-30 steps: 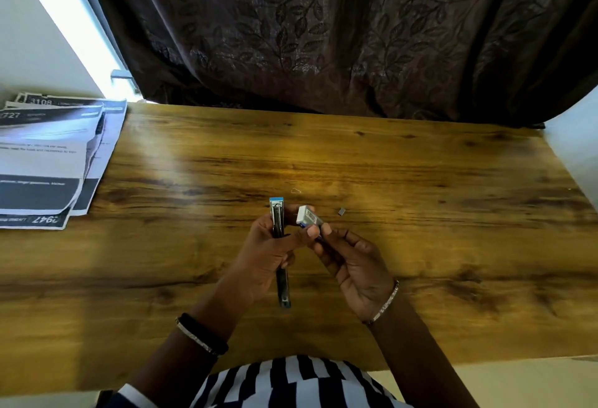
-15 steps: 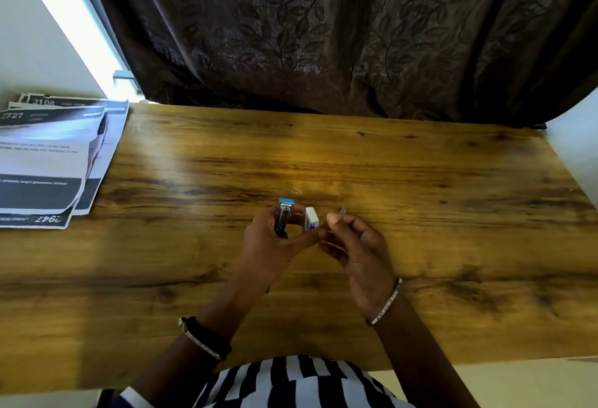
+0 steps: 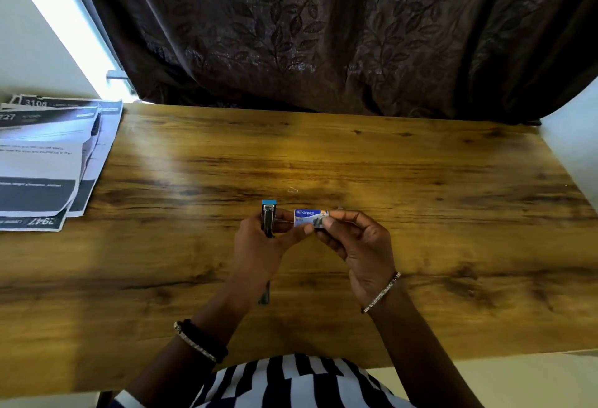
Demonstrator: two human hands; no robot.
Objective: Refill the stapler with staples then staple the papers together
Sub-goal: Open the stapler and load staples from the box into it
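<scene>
Clearly the job is at an early stage. Nearest the camera is the person's striped shirt (image 3: 291, 381), and from it both forearms reach forward over the wooden table (image 3: 420, 197), a dark band (image 3: 197, 341) on the left wrist and a thin bracelet (image 3: 382, 292) on the right.

The left hand (image 3: 259, 245) is curled round the stapler (image 3: 268, 218), holding it lengthwise away from the body. Its blue tip points to the far side and its near end pokes out below the wrist. The left thumb stretches across to touch the staple box (image 3: 310, 216).

The right hand (image 3: 362, 245) pinches that small box between thumb and fingertips, palm turned inward, just beside the stapler's head. Both things are held above the table's middle.

No strip of staples is in sight, and whether the box is open cannot be told, so the refill looks not yet done. Getting staples out, loading them and closing the stapler all seem left to do.

Just beyond the hands lies a single loose staple (image 3: 293, 190). The papers (image 3: 42, 161) lie fanned at the far left edge, well apart from the hands and, by the look of it, not yet stapled. A dark patterned curtain (image 3: 323, 35) hangs behind.
</scene>
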